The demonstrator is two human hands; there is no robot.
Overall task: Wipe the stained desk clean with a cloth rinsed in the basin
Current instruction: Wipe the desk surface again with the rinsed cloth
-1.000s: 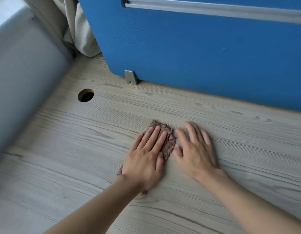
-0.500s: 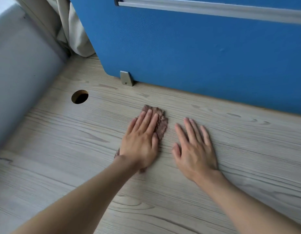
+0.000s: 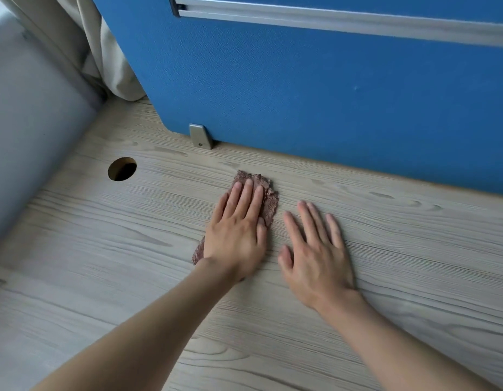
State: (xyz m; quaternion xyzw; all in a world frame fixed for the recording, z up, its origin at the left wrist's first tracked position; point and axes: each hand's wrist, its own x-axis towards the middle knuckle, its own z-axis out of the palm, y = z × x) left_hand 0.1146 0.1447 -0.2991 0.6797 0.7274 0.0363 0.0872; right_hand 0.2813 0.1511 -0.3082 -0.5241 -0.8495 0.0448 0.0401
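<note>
A brown cloth [image 3: 268, 198] lies flat on the pale wood-grain desk [image 3: 103, 263], near the middle of the view. My left hand [image 3: 239, 230] presses down on it with the palm and straight fingers, covering most of it; only its far edge and a near-left corner show. My right hand [image 3: 315, 249] rests flat on the bare desk just to the right of the cloth, fingers spread, holding nothing. No basin is in view.
A blue partition [image 3: 329, 94] with a metal rail [image 3: 329, 22] stands along the far edge of the desk, fixed by a metal bracket [image 3: 201, 136]. A round cable hole [image 3: 122, 168] is at the left. A grey wall [image 3: 24, 131] and a curtain [image 3: 103, 57] close the left side.
My left hand has slid the cloth away from me, toward the partition. My right hand has stayed flat on the desk beside it.
</note>
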